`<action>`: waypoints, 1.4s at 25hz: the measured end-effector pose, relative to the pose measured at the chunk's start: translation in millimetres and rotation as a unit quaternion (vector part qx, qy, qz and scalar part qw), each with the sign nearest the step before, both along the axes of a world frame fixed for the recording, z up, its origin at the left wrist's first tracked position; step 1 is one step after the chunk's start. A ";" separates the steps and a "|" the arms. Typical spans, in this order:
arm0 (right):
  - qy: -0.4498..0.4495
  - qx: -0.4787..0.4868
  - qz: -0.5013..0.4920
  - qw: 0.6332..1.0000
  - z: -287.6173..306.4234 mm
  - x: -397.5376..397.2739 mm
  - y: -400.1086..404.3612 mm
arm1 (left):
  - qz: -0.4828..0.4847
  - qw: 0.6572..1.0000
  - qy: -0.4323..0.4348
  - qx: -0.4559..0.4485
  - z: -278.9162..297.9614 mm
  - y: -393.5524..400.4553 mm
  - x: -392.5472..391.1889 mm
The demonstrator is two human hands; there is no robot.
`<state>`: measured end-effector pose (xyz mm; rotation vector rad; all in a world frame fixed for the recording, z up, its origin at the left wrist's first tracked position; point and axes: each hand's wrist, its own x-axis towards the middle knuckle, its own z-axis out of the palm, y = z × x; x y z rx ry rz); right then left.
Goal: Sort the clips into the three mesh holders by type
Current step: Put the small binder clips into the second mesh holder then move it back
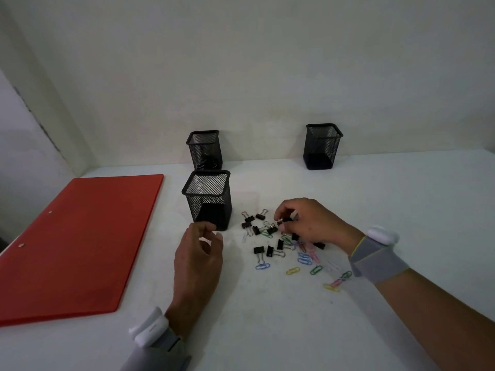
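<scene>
Three black mesh holders stand on the white table: a near one [207,199], one behind it by the wall [205,149] with dark clips inside, and one at the back right [322,147]. Several black binder clips [258,250] and coloured paper clips [304,259] lie scattered in front of the near holder. My right hand [308,220] hovers over the pile and pinches a small black binder clip [282,221] between thumb and fingers. My left hand [198,253] is just in front of the near holder, fingers loosely curled, holding nothing.
A red folder [80,245] lies flat on the left part of the table. The white wall [254,76] rises right behind the two far holders. Both wrists wear grey bands with white devices.
</scene>
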<state>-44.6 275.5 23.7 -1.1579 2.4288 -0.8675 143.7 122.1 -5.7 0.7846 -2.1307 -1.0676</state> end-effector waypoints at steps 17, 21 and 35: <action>-0.331 -0.170 -0.118 0.921 4.3 2.6 29.3 | -0.169 0.959 -0.100 -0.206 -14.3 13.5 -26.0; -0.293 -0.158 -0.100 0.938 12.4 6.5 22.7 | -0.186 0.956 -0.101 -0.201 -14.5 11.3 -24.3; -0.024 -0.217 0.018 0.976 95.5 35.5 -89.2 | -0.172 0.980 -0.061 -0.079 -14.3 5.4 -23.4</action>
